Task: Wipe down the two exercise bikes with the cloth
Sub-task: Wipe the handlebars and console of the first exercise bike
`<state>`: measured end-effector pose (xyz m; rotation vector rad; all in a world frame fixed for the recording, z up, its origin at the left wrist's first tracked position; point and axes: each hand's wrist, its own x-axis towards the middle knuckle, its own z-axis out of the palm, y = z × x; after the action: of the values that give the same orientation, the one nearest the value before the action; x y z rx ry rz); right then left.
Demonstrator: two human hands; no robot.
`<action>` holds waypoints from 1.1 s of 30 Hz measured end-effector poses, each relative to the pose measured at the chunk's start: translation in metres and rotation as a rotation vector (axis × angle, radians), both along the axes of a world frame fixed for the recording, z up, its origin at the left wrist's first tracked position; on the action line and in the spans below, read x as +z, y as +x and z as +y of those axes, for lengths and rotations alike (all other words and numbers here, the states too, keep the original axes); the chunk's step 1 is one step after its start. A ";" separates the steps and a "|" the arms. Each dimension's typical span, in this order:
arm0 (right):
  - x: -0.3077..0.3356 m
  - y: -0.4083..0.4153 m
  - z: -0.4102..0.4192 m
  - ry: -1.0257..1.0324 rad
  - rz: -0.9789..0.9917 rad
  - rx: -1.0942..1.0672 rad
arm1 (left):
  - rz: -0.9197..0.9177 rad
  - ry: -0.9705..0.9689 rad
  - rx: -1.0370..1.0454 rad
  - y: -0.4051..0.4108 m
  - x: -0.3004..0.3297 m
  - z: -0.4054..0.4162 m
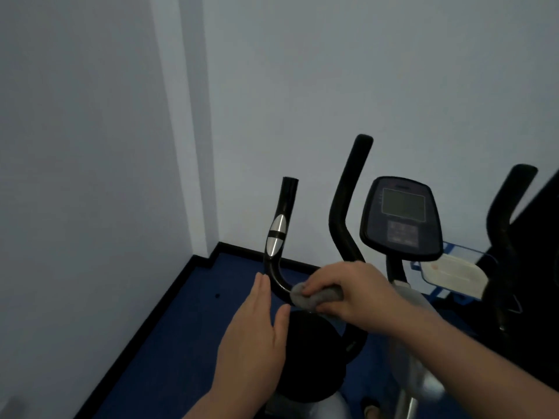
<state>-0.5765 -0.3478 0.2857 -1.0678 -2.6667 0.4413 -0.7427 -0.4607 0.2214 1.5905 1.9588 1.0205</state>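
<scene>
Our left hand point(254, 337) hovers flat and empty, fingers straight, just beside the handlebar point(273, 252). Right hand point(351, 293) clamps the grey cloth point(305, 296) around the bar's lower bend. Risk: wiping upward, the loose wad could slip off the slick tube. The bar's long axis rises steeply, free end pointing up toward the wall point(332, 71). Console point(400, 217) sits right.

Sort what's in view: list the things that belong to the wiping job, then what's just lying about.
Job: grey cloth in right hand; left hand; handlebar; console; second bike.

Lying about: clear tray; blue floor; wall.
</scene>
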 end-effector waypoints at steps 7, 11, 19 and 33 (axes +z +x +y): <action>-0.018 -0.068 0.002 -0.013 0.444 0.005 | 0.183 0.041 0.018 0.002 0.004 0.003; -0.013 -0.053 0.016 -0.088 0.327 0.022 | 0.201 0.025 0.012 0.000 0.000 -0.001; -0.034 -0.067 0.013 0.091 0.548 -0.124 | 0.024 0.055 -0.026 0.000 -0.005 0.003; 0.013 -0.092 0.065 0.220 0.415 -0.333 | 0.076 0.062 -0.216 -0.012 -0.009 0.008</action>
<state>-0.6688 -0.2826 0.2989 -1.1732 -2.0751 0.2600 -0.7548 -0.4526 0.2120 1.8531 1.7695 0.9539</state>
